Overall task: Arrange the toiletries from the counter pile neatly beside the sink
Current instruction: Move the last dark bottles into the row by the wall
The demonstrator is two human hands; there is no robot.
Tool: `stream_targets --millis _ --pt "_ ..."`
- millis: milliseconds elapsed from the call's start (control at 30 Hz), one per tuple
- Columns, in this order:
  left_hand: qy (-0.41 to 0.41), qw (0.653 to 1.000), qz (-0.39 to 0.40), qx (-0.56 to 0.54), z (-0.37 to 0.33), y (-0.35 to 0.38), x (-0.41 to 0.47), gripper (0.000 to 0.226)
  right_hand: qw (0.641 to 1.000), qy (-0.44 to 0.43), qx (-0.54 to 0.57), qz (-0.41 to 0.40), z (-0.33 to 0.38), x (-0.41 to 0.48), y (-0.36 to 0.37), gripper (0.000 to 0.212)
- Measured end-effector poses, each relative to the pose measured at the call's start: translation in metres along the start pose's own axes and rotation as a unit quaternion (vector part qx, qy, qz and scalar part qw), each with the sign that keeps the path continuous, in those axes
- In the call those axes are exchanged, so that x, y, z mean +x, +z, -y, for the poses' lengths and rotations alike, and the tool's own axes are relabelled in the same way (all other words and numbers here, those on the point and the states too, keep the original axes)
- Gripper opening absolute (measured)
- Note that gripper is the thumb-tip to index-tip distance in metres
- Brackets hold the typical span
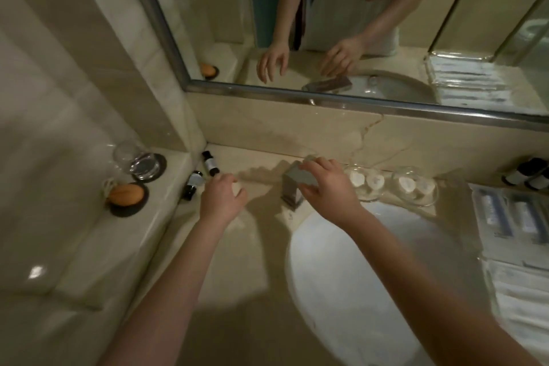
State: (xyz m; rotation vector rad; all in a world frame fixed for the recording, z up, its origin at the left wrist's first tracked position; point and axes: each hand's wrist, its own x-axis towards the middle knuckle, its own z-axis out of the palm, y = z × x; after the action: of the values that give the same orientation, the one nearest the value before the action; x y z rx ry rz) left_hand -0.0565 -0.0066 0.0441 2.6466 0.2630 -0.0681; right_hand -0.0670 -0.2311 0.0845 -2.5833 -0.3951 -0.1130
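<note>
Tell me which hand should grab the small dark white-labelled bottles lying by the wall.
Left: the left hand is beside the small dark bottles; the right hand holds the square metal tap.

We count two small dark bottles [209, 163] at left, at least two more bottles [520, 173] at right. We see one orange bar [126, 194], two dark coasters [123, 210], one faucet [292, 187].

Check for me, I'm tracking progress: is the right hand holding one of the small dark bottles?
No, the right hand grips the top of the faucet instead.
</note>
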Motion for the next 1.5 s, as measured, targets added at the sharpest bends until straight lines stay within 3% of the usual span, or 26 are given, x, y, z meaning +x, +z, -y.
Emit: stream_targets --millis 233,400,567,700,833,933,1100,1333,1500 --pt "-0.105 0.993 0.045 0.010 0.076 -0.010 0.022 0.059 0.990 0.006 0.047 0.135 0.052 0.043 0.065 0.040" --pt "-0.082 0.989 0.072 0.096 0.097 -0.006 0.042 0.068 0.976 0.045 0.043 0.210 0.072 0.094 0.112 0.046" --pt "-0.083 0.988 0.078 0.102 0.111 0.005 0.057 0.068 0.965 0.080 0.035 0.248 0.084 0.147 0.155 0.056" --pt "-0.081 0.988 0.047 0.124 0.114 0.015 0.067 0.059 0.963 0.121 0.042 0.239 0.090 0.183 0.185 0.055" --pt "-0.052 0.985 -0.003 0.167 0.118 0.025 0.076 0.040 0.959 0.134 0.026 0.249 0.092 0.203 0.210 0.040" --pt "-0.077 0.990 0.016 0.116 0.120 0.028 0.082 0.028 0.961 0.118 0.005 0.250 0.095 0.209 0.221 0.028" --pt "-0.117 0.991 0.031 0.055 0.114 0.024 0.088 0.033 0.958 0.122 -0.009 0.258 0.092 0.210 0.212 0.018" --pt "-0.108 0.994 0.011 -0.002 0.098 0.003 0.071 0.035 0.942 0.184 0.227 0.164 0.076 0.176 0.175 0.029" --pt "-0.112 0.981 -0.026 -0.154 0.077 -0.010 0.040 0.026 0.901 0.202 0.364 0.117 0.074 0.126 0.131 0.025"
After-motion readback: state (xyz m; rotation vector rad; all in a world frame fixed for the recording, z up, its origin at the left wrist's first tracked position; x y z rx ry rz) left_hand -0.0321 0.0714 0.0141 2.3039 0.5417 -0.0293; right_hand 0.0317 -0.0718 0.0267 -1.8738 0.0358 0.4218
